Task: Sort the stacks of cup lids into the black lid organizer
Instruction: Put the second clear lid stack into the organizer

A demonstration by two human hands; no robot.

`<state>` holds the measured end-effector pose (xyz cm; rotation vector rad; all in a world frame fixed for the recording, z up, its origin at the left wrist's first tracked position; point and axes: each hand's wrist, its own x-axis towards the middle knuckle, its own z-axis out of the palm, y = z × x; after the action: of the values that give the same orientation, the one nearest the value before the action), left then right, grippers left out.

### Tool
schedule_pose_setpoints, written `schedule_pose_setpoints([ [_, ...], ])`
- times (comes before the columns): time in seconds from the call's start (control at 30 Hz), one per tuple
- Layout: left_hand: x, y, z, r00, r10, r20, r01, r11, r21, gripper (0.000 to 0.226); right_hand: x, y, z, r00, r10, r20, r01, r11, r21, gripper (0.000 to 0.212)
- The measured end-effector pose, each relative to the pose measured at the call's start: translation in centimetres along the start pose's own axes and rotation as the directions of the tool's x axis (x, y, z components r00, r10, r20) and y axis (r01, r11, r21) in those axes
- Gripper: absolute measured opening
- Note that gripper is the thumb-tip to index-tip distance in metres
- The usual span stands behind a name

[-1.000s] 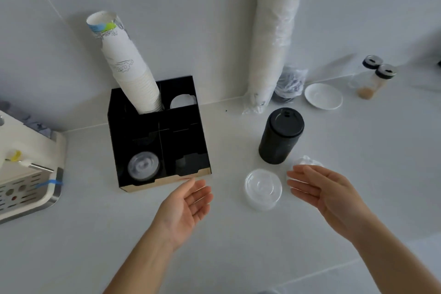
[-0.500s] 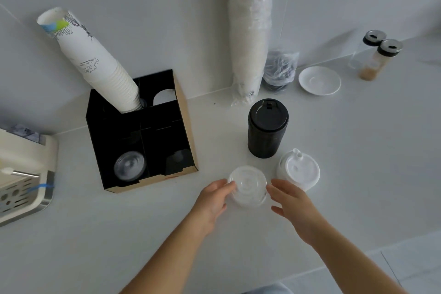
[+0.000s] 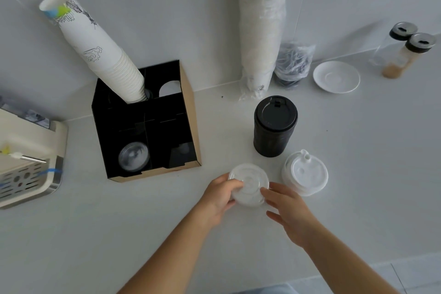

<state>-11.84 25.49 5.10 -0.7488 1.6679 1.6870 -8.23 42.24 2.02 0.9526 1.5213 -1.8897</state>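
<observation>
A stack of translucent clear lids (image 3: 249,182) sits on the white counter, gripped between both hands. My left hand (image 3: 218,196) wraps its left side; my right hand (image 3: 290,212) touches its right side with the fingertips. To the right stands a stack of white sip lids (image 3: 304,173). Behind them rises a tall stack of black lids (image 3: 274,126). The black lid organizer (image 3: 188,112) stands at the left, with clear lids (image 3: 133,156) in its front left compartment and a leaning stack of paper cups (image 3: 95,48) in a rear compartment.
A wrapped sleeve of cups (image 3: 261,24) leans on the wall beside a bag of dark items (image 3: 293,64). A white saucer (image 3: 336,76) and two shaker jars (image 3: 403,52) stand at the back right. A cream machine with a drip tray (image 3: 26,162) fills the left edge.
Both hands came down from open, apart positions and closed in on the clear lid stack. The view shifted, bringing the white lid stack into sight.
</observation>
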Motion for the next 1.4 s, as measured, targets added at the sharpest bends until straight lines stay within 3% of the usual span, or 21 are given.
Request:
schedule_pose_setpoints([
  [0.2, 0.5, -0.1, -1.3, 0.999, -0.029, 0.016, 0.029, 0.999, -0.041, 0.021, 0.2, 0.3, -0.3, 0.999, 0.030, 0.019, -0.031, 0.997, 0.074, 0.050],
  [0.37, 0.4, -1.2, -2.0, 0.999, 0.039, 0.033, -0.041, 0.998, 0.043, 0.026, 0.2, 0.9, -0.3, 1.000, 0.005, 0.031, -0.009, 0.995, 0.101, 0.046],
  [0.57, -1.1, -1.9, -4.1, 0.995, 0.015, 0.095, -0.012, 0.999, -0.033, 0.028, -0.2, 0.6, 0.1, 0.997, -0.027, 0.066, 0.020, 0.995, 0.099, 0.044],
  [0.9, -4.2, -2.2, -9.7, 0.992, 0.129, -0.004, -0.128, 0.982, -0.139, 0.031, -1.1, -1.6, 5.9, 0.959, -0.159, 0.235, 0.183, 0.979, -0.084, 0.038],
  [1.4, -8.0, -2.6, -19.1, 0.957, 0.229, -0.176, -0.277, 0.903, -0.330, 0.034, -2.5, -3.5, 17.0, 0.904, -0.168, 0.394, 0.302, 0.903, -0.307, 0.040],
])
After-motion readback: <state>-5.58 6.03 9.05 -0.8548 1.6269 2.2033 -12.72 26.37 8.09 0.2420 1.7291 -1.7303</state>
